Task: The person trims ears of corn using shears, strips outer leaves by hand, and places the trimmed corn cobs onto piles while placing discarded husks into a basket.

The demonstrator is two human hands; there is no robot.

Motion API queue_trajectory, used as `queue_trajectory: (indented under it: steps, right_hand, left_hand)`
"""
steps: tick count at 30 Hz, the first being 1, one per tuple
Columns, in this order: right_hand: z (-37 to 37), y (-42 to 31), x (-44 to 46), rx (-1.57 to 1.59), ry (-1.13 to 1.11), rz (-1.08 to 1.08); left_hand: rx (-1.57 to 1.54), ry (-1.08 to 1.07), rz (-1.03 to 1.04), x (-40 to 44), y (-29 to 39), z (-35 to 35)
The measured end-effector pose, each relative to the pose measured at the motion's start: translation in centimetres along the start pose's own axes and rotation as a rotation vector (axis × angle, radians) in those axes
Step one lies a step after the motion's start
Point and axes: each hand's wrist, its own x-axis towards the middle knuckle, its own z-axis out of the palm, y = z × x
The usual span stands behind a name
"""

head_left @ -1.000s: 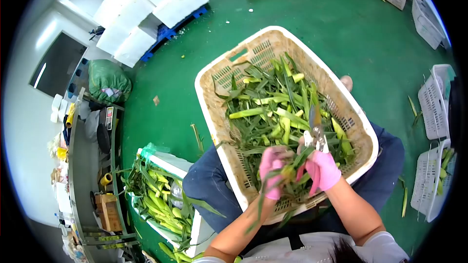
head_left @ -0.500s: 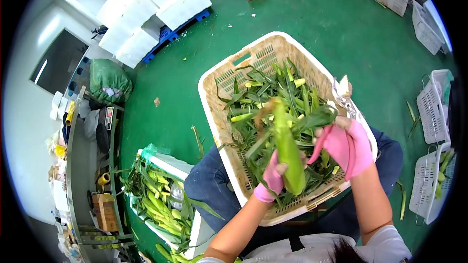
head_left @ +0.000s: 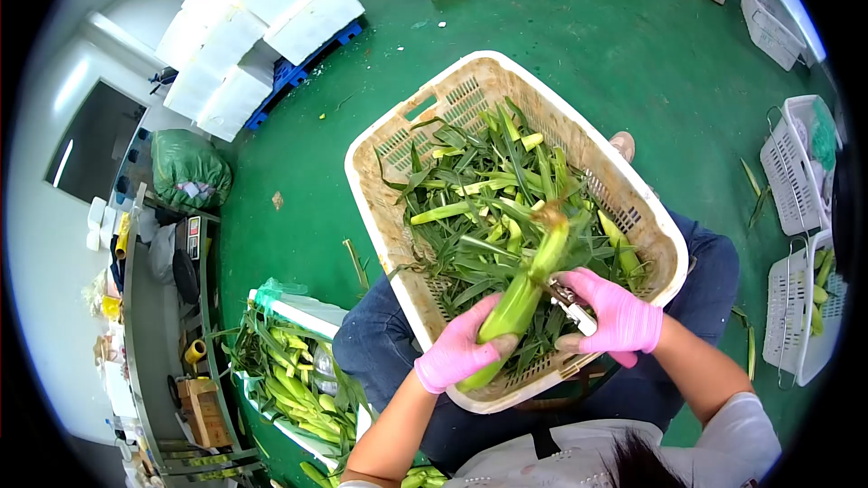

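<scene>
My left hand, in a pink glove, is closed around the lower part of a green ear of corn. The ear tilts up and away over the basket, its brown silk at the upper end. In my right hand, also gloved in pink, is a pair of pruning shears. Their metal head touches or lies right beside the ear's upper right side; whether the blades bite into it I cannot tell. Below both hands, cut husks and leaves fill the white plastic basket on my lap.
To my left stands a white foam box of corn ears. A shelf and a green sack are further left. White foam boxes rest on a blue pallet. White crates line the right.
The shears have swung from pointing away at the basket's right side to the ear's side. My left hand has brought the ear lower and tilted it. The whole view has shifted slightly.
</scene>
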Motion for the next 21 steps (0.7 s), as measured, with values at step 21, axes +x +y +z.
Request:
queue_trajectory:
  steps: [21]
  right_hand:
    - [3.9,-2.5,-4.5,0.522,-0.197,0.194]
  left_hand:
    - [0.129,0.120,0.222,0.4,-2.9,-1.8]
